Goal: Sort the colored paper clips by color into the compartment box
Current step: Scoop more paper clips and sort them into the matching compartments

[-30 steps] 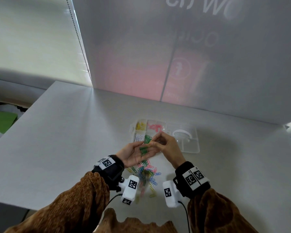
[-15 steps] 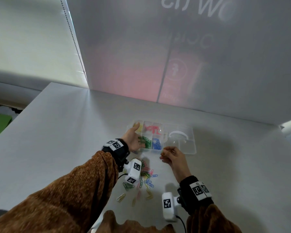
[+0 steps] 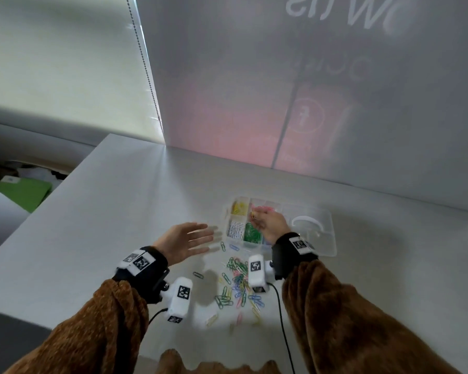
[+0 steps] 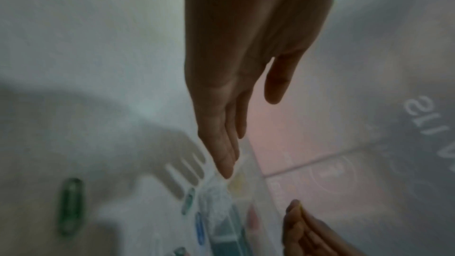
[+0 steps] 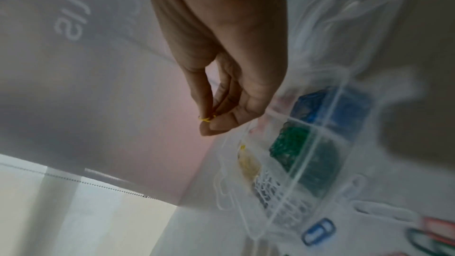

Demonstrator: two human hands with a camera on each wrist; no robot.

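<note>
Two hands work over a pale grey counter [image 3: 97, 217] that ends at a frosted panel [image 3: 308, 90] showing a pink glow and mirrored lettering; a window blind [image 3: 65, 63] with a bead chain [image 3: 143, 63] hangs to the left. Brown fuzzy sleeves [image 3: 349, 319] and black wrist straps with printed markers cover both forearms.

Compartment box [image 3: 327, 238]: clear plastic, lid open to the right, standing on the counter beyond the hands. Yellow clips sit in the far-left cell, pink beside them, white in the near-left cell, green next to that, blue further right. Loose pile of paper clips [image 3: 238, 282], mixed colours, lies on the counter just in front of the box, between the wrists; single strays lie around it.

Right hand [image 3: 270, 225]: over the box, grip closed, thumb and fingertips [image 5: 209, 126] pinching a yellow paper clip [image 5: 206, 119] above the far cells.

Left hand [image 3: 184, 238]: grip fully spread, fingers straight, palm turned inward, holding nothing, raised over the counter just left of the box. Whether the fingertips touch the box I cannot tell.
</note>
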